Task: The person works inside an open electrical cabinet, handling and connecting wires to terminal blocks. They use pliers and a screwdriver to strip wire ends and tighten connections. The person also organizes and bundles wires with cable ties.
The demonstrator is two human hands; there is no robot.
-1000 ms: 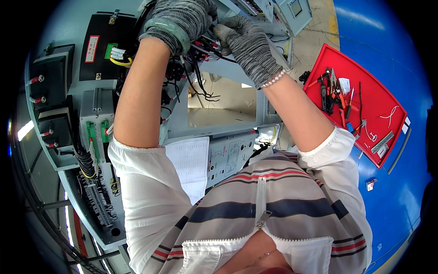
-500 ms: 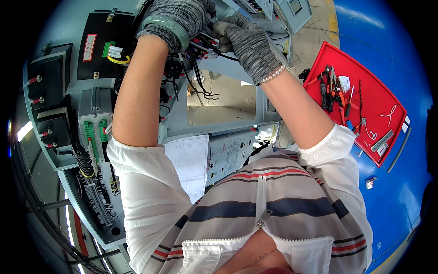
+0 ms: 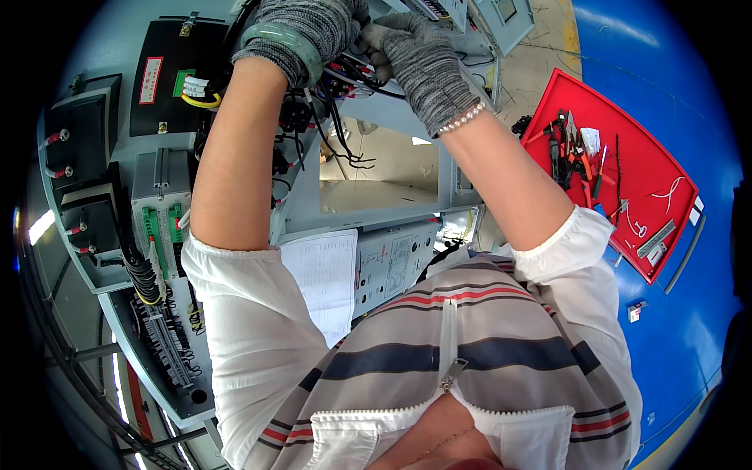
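On the right, a red tray (image 3: 646,157) stands out against shiny blue floor (image 3: 693,352). Toward its left side lie jumbled pliers (image 3: 571,129), with a white tag (image 3: 591,140), a screwdriver (image 3: 598,185) and a thin black strip (image 3: 618,176) beside them. Farther right in it are a bent white tie (image 3: 671,195) and a flat metal strip (image 3: 656,239). Just outside the tray lies a grey bar (image 3: 687,256); nearer, a small box (image 3: 637,312) rests on the blue floor. At the far right, a yellow stripe (image 3: 570,39) borders pale concrete (image 3: 540,66).

Left hand (image 3: 317,25) was cut off by top edge. Whether right hand (image 3: 415,63) held anything was hidden. Print (image 3: 313,266) on paper (image 3: 335,309) was too small.
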